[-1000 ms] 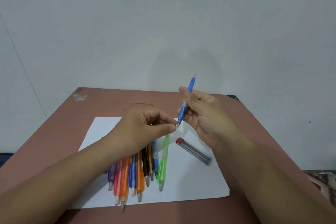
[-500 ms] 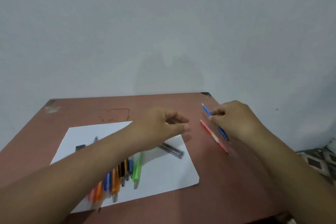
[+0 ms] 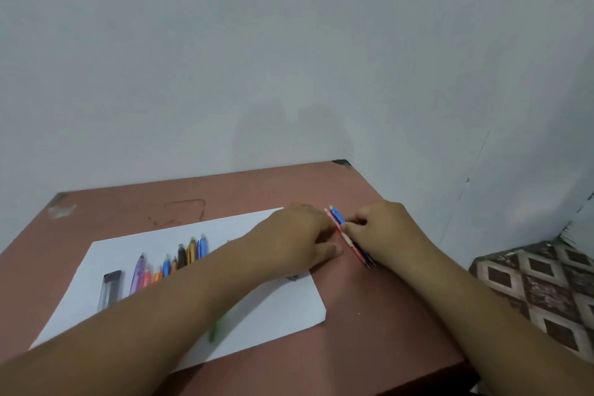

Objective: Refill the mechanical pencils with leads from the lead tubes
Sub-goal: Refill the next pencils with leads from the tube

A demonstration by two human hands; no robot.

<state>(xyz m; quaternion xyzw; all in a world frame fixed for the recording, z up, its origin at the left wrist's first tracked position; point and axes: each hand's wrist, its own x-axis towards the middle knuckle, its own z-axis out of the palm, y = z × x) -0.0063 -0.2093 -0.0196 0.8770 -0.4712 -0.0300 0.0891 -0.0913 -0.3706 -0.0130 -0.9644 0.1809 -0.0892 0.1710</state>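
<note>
Right hand (image 3: 382, 228) lies knuckles-up over the blue pencil (image 3: 337, 216), fingers curled down onto its barrel; whether they pinch it or merely press it flat cannot be told. Left hand (image 3: 302, 241) reaches across from the paper sheet (image 3: 283, 309), fingertips meeting the red pencil (image 3: 348, 243), loosely bent; its grip is likewise unclear. The two pencils lie side by side, touching, on the bare table (image 3: 369, 347) just right of the sheet. Judgement: this is a separate place for finished pencils, and both hands are squaring them up. Both forearms run forward and converge at that pair.

On the sheet, left of the hands, the unfilled pencils (image 3: 180, 259) lie fanned. Further left lies a lead tube (image 3: 110, 289). A green pencil (image 3: 216, 329) shows blurred below the left forearm.
</note>
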